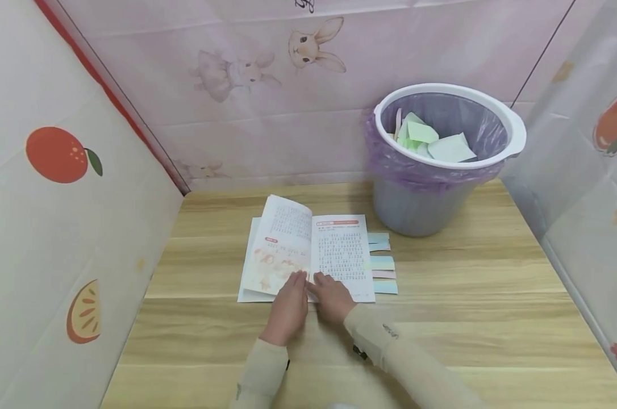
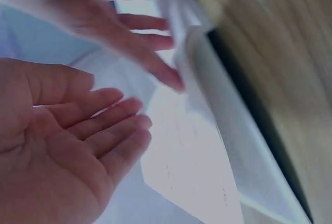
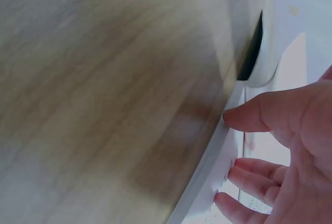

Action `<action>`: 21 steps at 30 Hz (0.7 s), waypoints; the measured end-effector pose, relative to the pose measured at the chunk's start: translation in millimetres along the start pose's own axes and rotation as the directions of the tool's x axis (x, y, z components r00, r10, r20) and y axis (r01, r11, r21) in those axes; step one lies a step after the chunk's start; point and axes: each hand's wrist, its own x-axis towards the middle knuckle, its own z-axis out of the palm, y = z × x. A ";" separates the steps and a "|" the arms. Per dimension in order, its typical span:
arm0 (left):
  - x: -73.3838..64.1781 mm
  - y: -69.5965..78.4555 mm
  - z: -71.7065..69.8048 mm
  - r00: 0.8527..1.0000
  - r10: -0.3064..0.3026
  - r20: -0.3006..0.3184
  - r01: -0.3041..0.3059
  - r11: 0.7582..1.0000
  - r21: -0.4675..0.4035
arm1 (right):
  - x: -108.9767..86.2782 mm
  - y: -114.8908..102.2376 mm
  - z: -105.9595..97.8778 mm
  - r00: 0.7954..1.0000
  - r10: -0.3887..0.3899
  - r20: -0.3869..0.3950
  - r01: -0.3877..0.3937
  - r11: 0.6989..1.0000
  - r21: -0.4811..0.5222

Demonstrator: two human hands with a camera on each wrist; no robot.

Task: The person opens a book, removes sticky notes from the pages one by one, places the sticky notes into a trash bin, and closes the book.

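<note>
An open book (image 1: 341,250) lies on a wood-grain table (image 1: 472,318), printed text on both pages. Its left page (image 1: 283,227) bows upward and carries a pale orange picture near the bottom. My left hand (image 1: 290,304) is over the lower inner edge of that page, fingers extended; the left wrist view shows its palm (image 2: 57,156) with nothing in it. On the lower right page, beside the fold, my right hand (image 1: 334,298) rests with fingers spread. Its thumb (image 3: 254,114) is at the book's bottom edge in the right wrist view.
Blue, pink and yellow paper tabs (image 1: 382,262) stick out from the book's right side. Behind it to the right stands a grey bin (image 1: 416,207) with a white rim and purple liner, holding crumpled paper (image 1: 421,133). Printed cloth (image 1: 186,130) encloses the table's back and sides.
</note>
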 end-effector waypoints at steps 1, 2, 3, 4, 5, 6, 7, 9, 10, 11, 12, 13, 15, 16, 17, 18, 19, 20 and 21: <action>2.6 -3.5 2.9 1.000 0.011 0.001 -0.011 1.000 0.023 | 0.1 -0.2 0.4 1.000 0.000 -0.002 0.000 1.000 -0.002; 4.8 -5.6 4.3 1.000 0.006 0.015 -0.006 1.000 0.026 | 0.0 -0.2 0.8 1.000 -0.003 0.001 0.003 1.000 -0.002; 6.6 -8.2 6.4 0.999 -0.003 0.035 0.003 1.000 0.022 | -0.4 0.0 1.0 1.000 -0.005 0.009 0.004 1.000 0.008; 8.2 -10.3 8.4 0.998 -0.017 0.057 0.016 1.000 0.018 | -0.9 0.5 0.9 1.000 -0.001 0.025 0.001 1.000 0.027; 9.8 -11.7 10.3 0.995 -0.043 0.088 0.043 0.999 0.006 | -1.5 1.5 0.5 0.999 0.001 0.036 -0.003 0.999 0.051; 11.4 -13.1 12.4 0.991 -0.065 0.117 0.067 0.998 -0.007 | -2.0 2.9 -0.2 0.999 0.002 0.049 -0.006 0.997 0.079; 12.5 -14.3 14.5 0.986 -0.084 0.141 0.087 0.996 -0.019 | -2.8 4.4 -0.4 0.998 0.003 0.063 -0.010 0.994 0.112; 15.2 -15.9 18.2 0.974 -0.122 0.191 0.132 0.990 -0.042 | -3.9 8.2 -1.0 0.996 -0.008 0.087 -0.007 0.984 0.179; 16.1 -16.7 20.5 0.971 -0.130 0.202 0.140 0.989 -0.037 | -4.2 10.3 -1.7 0.995 -0.013 0.100 -0.008 0.978 0.210; 17.0 -17.8 23.2 0.968 -0.137 0.209 0.147 0.989 -0.032 | -4.4 12.3 -2.5 0.994 -0.021 0.108 -0.006 0.970 0.244; 17.6 -18.5 25.5 0.968 -0.139 0.209 0.147 0.989 -0.023 | -4.3 14.4 -3.2 0.993 -0.027 0.118 -0.006 0.962 0.274; 18.2 -18.9 27.4 0.970 -0.139 0.201 0.145 0.989 -0.017 | -4.3 16.5 -3.9 0.992 -0.033 0.124 -0.007 0.953 0.304; 18.8 -18.9 30.6 0.973 -0.144 0.180 0.146 0.989 0.000 | -4.5 20.8 -4.7 0.992 -0.037 0.124 -0.009 0.935 0.353; 18.9 -18.7 32.2 0.974 -0.152 0.171 0.153 0.988 0.006 | -4.9 23.3 -4.9 0.993 -0.038 0.114 -0.008 0.926 0.378; 19.0 -18.3 33.6 0.975 -0.160 0.157 0.160 0.987 0.010 | -5.5 26.1 -5.0 0.994 -0.041 0.097 -0.002 0.915 0.403; 19.0 -17.6 34.9 0.976 -0.167 0.142 0.166 0.986 0.017 | -6.4 29.5 -4.6 0.996 -0.046 0.079 0.008 0.907 0.421; 19.0 -17.1 36.6 0.977 -0.173 0.127 0.171 0.985 0.027 | -7.9 33.2 -5.1 0.997 -0.050 0.057 0.019 0.893 0.449; 19.1 -16.9 38.8 0.976 -0.183 0.115 0.178 0.983 0.048 | -9.7 37.6 -5.8 0.998 -0.054 0.031 0.033 0.876 0.480; 19.0 -16.2 40.6 0.976 -0.193 0.104 0.187 0.980 0.062 | -11.9 42.7 -7.6 0.998 -0.056 0.010 0.043 0.858 0.513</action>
